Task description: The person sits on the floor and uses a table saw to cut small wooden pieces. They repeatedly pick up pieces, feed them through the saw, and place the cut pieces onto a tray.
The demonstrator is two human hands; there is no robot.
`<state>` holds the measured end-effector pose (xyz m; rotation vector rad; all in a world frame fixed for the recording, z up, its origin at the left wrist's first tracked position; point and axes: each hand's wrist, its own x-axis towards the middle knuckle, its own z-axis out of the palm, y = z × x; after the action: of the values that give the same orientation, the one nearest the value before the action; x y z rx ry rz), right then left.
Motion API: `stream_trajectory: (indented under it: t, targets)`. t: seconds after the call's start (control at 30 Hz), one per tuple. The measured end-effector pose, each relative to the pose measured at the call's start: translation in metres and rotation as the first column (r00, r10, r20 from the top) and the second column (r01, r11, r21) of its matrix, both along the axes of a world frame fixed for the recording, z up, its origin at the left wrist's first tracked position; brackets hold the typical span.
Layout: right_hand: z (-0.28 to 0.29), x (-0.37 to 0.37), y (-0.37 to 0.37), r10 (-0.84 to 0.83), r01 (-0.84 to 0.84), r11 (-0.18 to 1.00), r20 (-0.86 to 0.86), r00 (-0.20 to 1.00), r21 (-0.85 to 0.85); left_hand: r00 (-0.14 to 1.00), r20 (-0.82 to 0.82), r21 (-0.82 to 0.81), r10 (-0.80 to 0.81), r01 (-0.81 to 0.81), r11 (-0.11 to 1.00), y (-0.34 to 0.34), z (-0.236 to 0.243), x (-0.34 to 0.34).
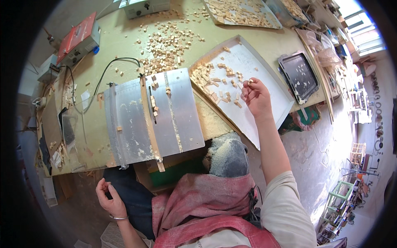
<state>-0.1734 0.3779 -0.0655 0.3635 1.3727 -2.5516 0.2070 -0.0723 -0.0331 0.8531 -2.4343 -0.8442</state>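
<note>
My right hand (255, 95) is raised over a white metal tray (274, 109), its fingertips pinched on a small light wooden piece (250, 82). Wooden blocks (200, 74) lie scattered across the tray's left part. My left hand (111, 194) hangs beside my dark-clad leg, fingers loosely bent and apart, holding nothing. Left of the tray, a silver saw table (186, 124) has a slot with a blade, a wooden fence strip (154, 140) and a few small blocks along them.
Loose cubes (163, 49) cover the bench's back, near a second tray (242, 12) of pieces and metal control boxes (78, 35). A black shallow tray (297, 74) sits at right. A cable loops behind the saw table. Shelving and racks stand along the right side.
</note>
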Motion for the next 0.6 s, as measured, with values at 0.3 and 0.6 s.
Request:
stream_trajectory:
  t: [0.3,0.6]
  targets:
    - [-0.01,-0.029,-0.004,0.036,-0.022,0.873,-0.021,0.999,0.488,1.0,0.012,0.004,-0.01,0.01,1.0,-0.001,0.0,-0.001]
    - [-0.025,-0.033,-0.011,0.14,0.076,-0.023,-0.072,0.987,0.997,1.0,0.019,0.002,-0.003,0.003,1.0,0.003,0.002,-0.003]
